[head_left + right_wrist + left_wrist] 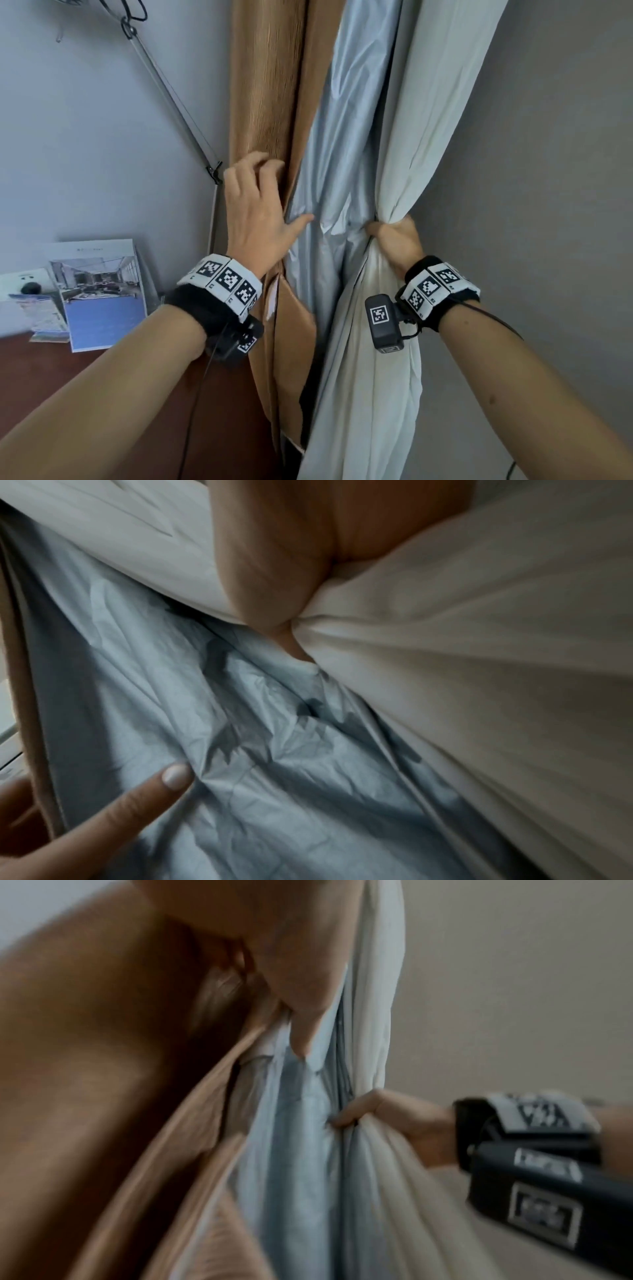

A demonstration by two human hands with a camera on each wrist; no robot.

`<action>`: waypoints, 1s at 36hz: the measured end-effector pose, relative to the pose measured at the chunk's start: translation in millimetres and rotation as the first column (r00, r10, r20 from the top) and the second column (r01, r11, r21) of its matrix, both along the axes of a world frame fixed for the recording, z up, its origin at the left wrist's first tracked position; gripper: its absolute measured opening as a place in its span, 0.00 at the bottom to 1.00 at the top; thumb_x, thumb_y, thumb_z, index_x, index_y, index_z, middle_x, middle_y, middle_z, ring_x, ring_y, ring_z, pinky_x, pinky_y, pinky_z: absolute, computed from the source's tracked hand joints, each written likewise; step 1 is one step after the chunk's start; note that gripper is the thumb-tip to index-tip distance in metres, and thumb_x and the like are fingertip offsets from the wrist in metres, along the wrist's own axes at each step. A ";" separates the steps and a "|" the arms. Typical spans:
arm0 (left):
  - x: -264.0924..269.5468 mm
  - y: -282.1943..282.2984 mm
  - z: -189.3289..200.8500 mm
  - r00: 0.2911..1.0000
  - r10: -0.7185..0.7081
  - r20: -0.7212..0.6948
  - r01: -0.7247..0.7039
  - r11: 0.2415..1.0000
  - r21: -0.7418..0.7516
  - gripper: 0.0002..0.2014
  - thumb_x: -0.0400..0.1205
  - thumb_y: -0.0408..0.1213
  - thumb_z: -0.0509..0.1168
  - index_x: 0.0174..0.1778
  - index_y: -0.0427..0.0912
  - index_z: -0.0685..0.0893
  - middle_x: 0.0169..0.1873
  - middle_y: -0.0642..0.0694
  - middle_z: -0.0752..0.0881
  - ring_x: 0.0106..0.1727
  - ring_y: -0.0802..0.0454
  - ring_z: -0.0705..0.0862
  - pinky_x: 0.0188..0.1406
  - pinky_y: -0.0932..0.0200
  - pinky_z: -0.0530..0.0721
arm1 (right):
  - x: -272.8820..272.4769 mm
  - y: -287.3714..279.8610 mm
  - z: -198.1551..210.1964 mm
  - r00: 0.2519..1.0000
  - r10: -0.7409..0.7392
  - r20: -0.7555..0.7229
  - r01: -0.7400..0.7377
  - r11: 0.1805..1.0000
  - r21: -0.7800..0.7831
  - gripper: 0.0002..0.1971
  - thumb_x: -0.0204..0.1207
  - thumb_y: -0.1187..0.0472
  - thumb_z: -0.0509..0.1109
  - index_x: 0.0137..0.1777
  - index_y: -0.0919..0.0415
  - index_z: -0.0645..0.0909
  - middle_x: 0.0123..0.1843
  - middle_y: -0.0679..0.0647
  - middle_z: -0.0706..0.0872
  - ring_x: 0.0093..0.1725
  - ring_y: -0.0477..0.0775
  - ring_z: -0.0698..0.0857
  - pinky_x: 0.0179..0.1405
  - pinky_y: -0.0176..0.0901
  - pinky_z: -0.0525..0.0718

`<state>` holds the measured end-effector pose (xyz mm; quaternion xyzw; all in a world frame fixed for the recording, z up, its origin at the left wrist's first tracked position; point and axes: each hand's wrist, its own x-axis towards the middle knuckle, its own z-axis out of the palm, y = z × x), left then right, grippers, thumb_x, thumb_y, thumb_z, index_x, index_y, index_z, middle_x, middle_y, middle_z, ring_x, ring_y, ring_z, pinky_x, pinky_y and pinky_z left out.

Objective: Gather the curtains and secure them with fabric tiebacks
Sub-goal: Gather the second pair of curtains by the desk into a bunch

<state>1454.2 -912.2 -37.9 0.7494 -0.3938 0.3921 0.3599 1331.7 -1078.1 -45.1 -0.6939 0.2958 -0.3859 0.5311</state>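
A brown curtain (pixel 267 85) hangs left of centre, with its grey-blue lining (pixel 339 137) beside it and a white curtain (pixel 428 120) to the right. My left hand (pixel 257 209) curls its fingers round the brown curtain's edge, thumb stretched onto the lining. My right hand (pixel 394 238) grips a bunched waist of the white curtain. The left wrist view is blurred: brown curtain (pixel 85 1069), lining (pixel 294 1150), and right hand (pixel 394 1118) clenched on white folds. In the right wrist view, the right hand (pixel 274 574) pinches white curtain (pixel 479 696) above crumpled lining (pixel 240 750).
A thin metal rod with a hook (pixel 171 99) slants down the left wall. A printed brochure (pixel 102 294) leans on that wall on a dark wooden tabletop (pixel 51 377). A bare grey wall (pixel 548 171) stands right of the curtains.
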 end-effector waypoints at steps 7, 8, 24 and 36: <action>19.4 8.6 -15.6 0.766 -0.284 -0.576 0.187 0.957 -0.224 0.64 0.65 0.56 0.82 0.85 0.33 0.49 0.82 0.34 0.60 0.83 0.39 0.62 0.83 0.43 0.62 | 12.1 15.8 -0.3 0.995 0.094 -0.017 -0.094 0.995 0.028 0.25 0.53 0.70 0.68 0.55 0.65 0.83 0.51 0.57 0.88 0.55 0.60 0.86 0.55 0.50 0.86; 24.2 7.4 -15.5 0.642 -0.357 -0.679 0.237 0.934 -0.267 0.63 0.65 0.59 0.81 0.85 0.36 0.51 0.82 0.38 0.65 0.81 0.42 0.67 0.81 0.44 0.67 | 13.2 18.0 0.2 0.994 0.106 -0.033 -0.105 0.994 0.028 0.24 0.51 0.69 0.68 0.51 0.67 0.84 0.47 0.57 0.87 0.53 0.61 0.86 0.51 0.48 0.86; 10.9 -27.2 -12.6 0.305 -0.508 -0.806 0.487 0.810 -0.326 0.09 0.81 0.40 0.68 0.50 0.38 0.87 0.48 0.42 0.88 0.49 0.48 0.87 0.59 0.54 0.83 | 11.1 35.4 1.7 0.962 0.272 0.023 -0.272 0.962 -0.031 0.16 0.62 0.61 0.86 0.50 0.56 0.88 0.48 0.46 0.93 0.47 0.39 0.91 0.49 0.30 0.86; 0.4 -50.5 -17.2 0.153 -0.575 -0.803 0.564 0.718 -0.407 0.17 0.82 0.41 0.71 0.65 0.39 0.86 0.54 0.52 0.90 0.53 0.65 0.88 0.54 0.73 0.83 | -26.1 -0.9 4.6 0.982 0.163 0.096 -0.170 0.983 0.066 0.12 0.68 0.70 0.80 0.51 0.61 0.87 0.45 0.47 0.92 0.39 0.35 0.90 0.33 0.22 0.82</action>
